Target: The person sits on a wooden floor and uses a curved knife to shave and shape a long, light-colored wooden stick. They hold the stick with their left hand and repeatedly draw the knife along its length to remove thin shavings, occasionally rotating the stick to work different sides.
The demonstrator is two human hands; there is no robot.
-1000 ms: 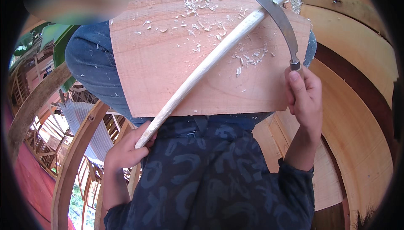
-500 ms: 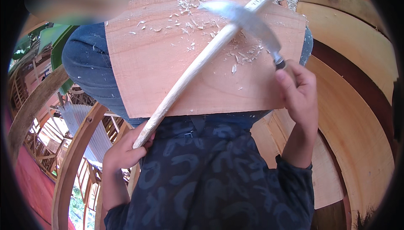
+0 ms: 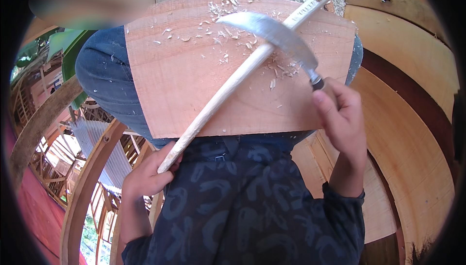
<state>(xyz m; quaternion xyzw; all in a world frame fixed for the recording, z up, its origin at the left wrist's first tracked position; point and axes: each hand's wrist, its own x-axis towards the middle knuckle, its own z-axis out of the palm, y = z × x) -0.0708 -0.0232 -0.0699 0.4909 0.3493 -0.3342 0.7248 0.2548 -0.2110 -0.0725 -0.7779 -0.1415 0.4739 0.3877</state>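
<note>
The stick (image 3: 232,88) looks pale and shaved all along, and curly wood bits (image 3: 228,6) lie past both hands on the board (image 3: 174,90). Much shaving seems done; the far part looks bumpy, so some smoothing may be left. The left hand (image 3: 149,172) wraps around the stick's near end; the rest slants away to its right. The right hand (image 3: 342,115) is closed around a curved knife (image 3: 284,38), pointing left across the stick. I cannot tell if they touch.
</note>
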